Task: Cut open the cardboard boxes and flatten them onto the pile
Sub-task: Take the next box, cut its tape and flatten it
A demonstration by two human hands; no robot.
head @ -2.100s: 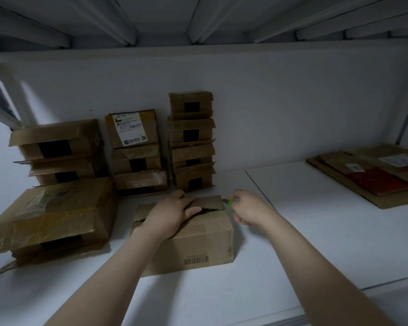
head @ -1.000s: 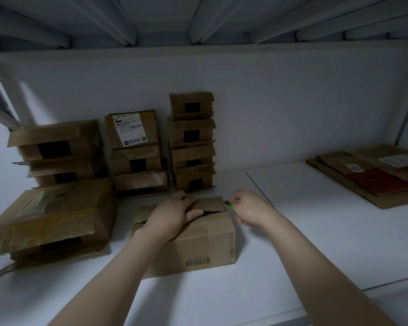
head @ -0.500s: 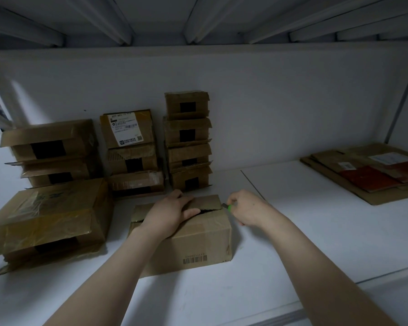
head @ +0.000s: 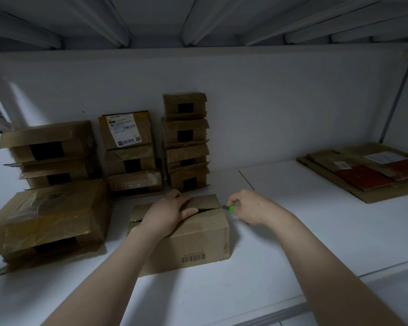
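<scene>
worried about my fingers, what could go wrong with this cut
1. The left hand presses the flaps of the box, thumb beside the seam; if the green cutter in the right hand runs along that seam, it may reach the thumb.
2. The tall stack stands close behind the box; a push could topple it.

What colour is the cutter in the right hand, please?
The cutter is bright green; head view.
</scene>
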